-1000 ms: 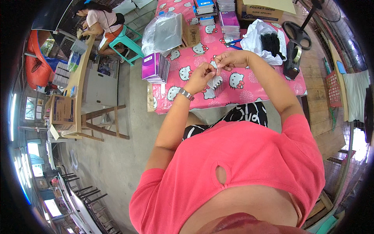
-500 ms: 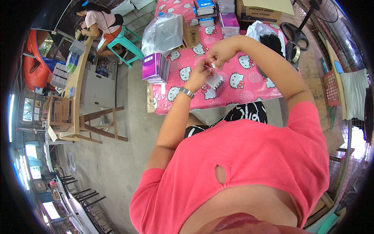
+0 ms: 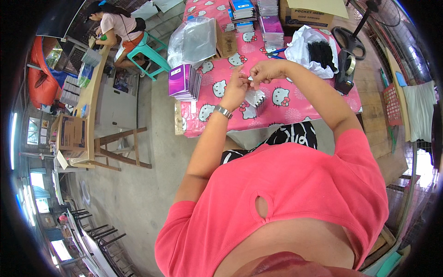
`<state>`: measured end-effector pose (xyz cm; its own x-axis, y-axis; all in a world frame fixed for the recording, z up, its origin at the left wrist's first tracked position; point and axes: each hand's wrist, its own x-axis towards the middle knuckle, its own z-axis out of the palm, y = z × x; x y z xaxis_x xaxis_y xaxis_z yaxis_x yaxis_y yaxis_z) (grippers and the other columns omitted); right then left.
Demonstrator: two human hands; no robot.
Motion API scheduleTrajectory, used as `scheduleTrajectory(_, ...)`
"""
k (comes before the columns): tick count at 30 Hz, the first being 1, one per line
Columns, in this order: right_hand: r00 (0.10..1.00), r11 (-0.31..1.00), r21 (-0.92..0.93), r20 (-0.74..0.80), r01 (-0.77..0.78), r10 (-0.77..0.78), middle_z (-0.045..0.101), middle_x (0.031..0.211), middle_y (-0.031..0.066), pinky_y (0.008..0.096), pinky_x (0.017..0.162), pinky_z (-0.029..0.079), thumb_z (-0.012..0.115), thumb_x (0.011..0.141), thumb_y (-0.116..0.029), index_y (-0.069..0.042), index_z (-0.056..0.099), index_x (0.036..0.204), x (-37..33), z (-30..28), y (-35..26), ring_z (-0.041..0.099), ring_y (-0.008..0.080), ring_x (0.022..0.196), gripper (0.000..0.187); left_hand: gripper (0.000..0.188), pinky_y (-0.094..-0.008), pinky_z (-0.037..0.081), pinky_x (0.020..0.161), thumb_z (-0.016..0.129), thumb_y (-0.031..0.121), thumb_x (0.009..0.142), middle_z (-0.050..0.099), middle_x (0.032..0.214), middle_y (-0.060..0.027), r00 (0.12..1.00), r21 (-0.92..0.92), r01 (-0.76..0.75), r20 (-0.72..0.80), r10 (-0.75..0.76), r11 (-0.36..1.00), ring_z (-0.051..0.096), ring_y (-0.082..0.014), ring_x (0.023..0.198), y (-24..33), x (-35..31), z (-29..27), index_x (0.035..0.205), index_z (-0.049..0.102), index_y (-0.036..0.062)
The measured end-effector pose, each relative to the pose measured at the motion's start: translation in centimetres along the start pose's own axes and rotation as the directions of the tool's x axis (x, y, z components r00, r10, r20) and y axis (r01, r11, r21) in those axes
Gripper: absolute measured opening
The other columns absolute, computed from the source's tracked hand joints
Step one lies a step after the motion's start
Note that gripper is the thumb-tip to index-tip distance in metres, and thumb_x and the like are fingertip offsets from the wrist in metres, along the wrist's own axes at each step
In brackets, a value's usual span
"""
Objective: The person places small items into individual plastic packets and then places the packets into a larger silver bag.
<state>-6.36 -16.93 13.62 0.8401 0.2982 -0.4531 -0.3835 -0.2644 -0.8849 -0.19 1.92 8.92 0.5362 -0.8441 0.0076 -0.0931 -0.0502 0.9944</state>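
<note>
My left hand [image 3: 236, 87], with a metal watch [image 3: 223, 111] at its wrist, meets my right hand [image 3: 267, 72] over the pink table. The right fingers are pinched together at a tiny white bit [image 3: 250, 79]. The left thumb and fingers close in on the same spot, with one finger raised; what they grip is too small to make out. Just below them stands a small spiral memo pad stack [image 3: 255, 98] with clear plastic at its top. To the left rises a stack of purple notebooks [image 3: 182, 82].
Clear plastic sleeves [image 3: 198, 39] lie farther back, beside brown cardboard [image 3: 227, 45]. Blue-handled scissors [image 3: 276, 52], black spirals on white plastic [image 3: 320, 55] and a tape dispenser [image 3: 345, 74] are to the right. More notebooks [image 3: 271, 27] and a box [image 3: 308, 18] stand behind. Another person [image 3: 119, 25] sits far left.
My right hand and forearm have come lower, uncovering the scissors, the black spirals and the tape dispenser. My left hand has shifted slightly, and one of its fingers is now raised.
</note>
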Motion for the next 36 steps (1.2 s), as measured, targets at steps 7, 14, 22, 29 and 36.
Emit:
scheduleTrajectory(7, 0.973, 0.958, -0.267, -0.225, -0.107, 0.046, 0.054, 0.061, -0.0007, 0.0269, 0.045, 0.031, 0.080, 0.067, -0.022, -0.009, 0.053, 0.067, 0.1, 0.5, 0.0, 0.042, 0.0083, 0.050, 0.030, 0.070, -0.0315, 0.047, 0.090, 0.044, -0.018, 0.081, 0.038, 0.125, -0.0159, 0.999, -0.064, -0.045, -0.010, 0.045, 0.997, 0.048, -0.0244, 0.117, 0.3, 0.0, 0.1, 0.141, 0.023, 0.0106)
scheduleTrajectory(14, 0.947, 0.806, -0.582, -0.306, -0.105, -0.098, 0.059, 0.062, 0.0037, 0.0327, 0.048, 0.040, 0.084, 0.060, -0.031, -0.005, 0.056, 0.068, 0.2, 1.0, -0.3, 0.053, 0.0162, 0.055, 0.039, 0.070, -0.0326, 0.045, 0.095, 0.048, -0.015, 0.080, 0.039, 0.127, -0.0128, 0.996, -0.096, -0.087, 0.007, 0.088, 0.992, 0.046, -0.0222, 0.118, -0.5, -0.1, -0.2, 0.141, 0.024, 0.0100)
scheduleTrajectory(22, 0.992, 0.828, -0.545, -0.074, -0.129, 0.105, 0.066, 0.071, 0.0039, 0.0293, 0.054, 0.044, 0.079, 0.070, -0.036, -0.005, 0.060, 0.072, 1.3, -2.9, -1.0, 0.057, 0.0132, 0.061, 0.036, 0.068, -0.0334, 0.049, 0.092, 0.054, -0.015, 0.076, 0.035, 0.132, -0.0169, 0.990, 0.111, -0.130, 0.065, 0.123, 0.985, 0.048, -0.0274, 0.120, -0.7, 0.2, -0.4, 0.137, 0.031, 0.0049)
scheduleTrajectory(29, 0.909, 0.920, -0.286, 0.242, -0.268, 0.340, 0.064, 0.079, 0.0002, 0.0247, 0.062, 0.044, 0.074, 0.080, -0.028, -0.007, 0.061, 0.089, 5.9, -5.0, 2.0, 0.054, 0.0087, 0.065, 0.026, 0.074, -0.0353, 0.043, 0.098, 0.054, -0.015, 0.076, 0.028, 0.143, -0.0179, 0.992, 0.151, -0.102, 0.089, 0.089, 0.983, 0.039, -0.0255, 0.129, 0.5, -0.4, 0.0, 0.139, 0.025, 0.0073)
scheduleTrajectory(36, 0.911, 0.980, 0.067, 0.385, -0.185, 0.146, 0.062, 0.074, -0.0025, 0.0246, 0.060, 0.044, 0.074, 0.079, -0.029, -0.010, 0.061, 0.089, 8.7, -4.0, 8.4, 0.055, 0.0092, 0.062, 0.025, 0.057, -0.0369, 0.040, 0.103, 0.052, -0.015, 0.076, 0.032, 0.140, -0.0163, 0.982, 0.264, -0.183, 0.090, 0.165, 0.947, 0.034, -0.0293, 0.133, 0.0, -1.0, 0.0, 0.128, 0.041, 0.0040)
